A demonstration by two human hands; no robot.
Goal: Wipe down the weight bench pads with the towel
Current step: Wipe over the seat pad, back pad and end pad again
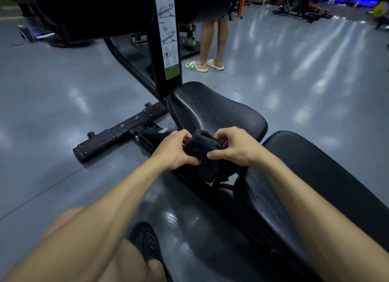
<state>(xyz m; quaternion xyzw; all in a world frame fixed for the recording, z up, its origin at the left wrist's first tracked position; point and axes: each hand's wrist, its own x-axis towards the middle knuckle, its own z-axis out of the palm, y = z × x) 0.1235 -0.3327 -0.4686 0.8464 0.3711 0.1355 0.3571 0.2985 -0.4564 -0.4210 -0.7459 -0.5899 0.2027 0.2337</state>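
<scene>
— At the near edge of the seat pad (212, 111), what is being held?

— A black towel (202, 151), folded into a thick bundle, is gripped by both hands. The left hand (175, 150) is curled round the towel's left side, with the thumb pressed against the cloth. The right hand (233, 147) is curled round its right side, and a fold is pinched under the thumb there. The lower part of the towel is seen hanging into the gap between the seat pad and the long back pad (311, 189). Whether the towel is touching the seat pad cannot be told.

— How are the pads laid out?

— The seat pad is placed beyond the hands, black and shiny, with faint scuffs on its surface. The back pad is stretched from the gap toward the lower right corner, and the right forearm is held above it. A large black roller pad (94, 10) is mounted high at the top left, on a black upright post (155, 50) to which an exercise chart sticker (168, 33) is fixed.

— What else is shown?

— A black foot bar (117, 132) of the frame is laid on the grey floor (294, 75) to the left of the seat pad. A black shoe (147, 243) is visible at the bottom centre. Behind the post, the bare legs of another person (212, 39) in pale slides are seen standing on the floor.
</scene>
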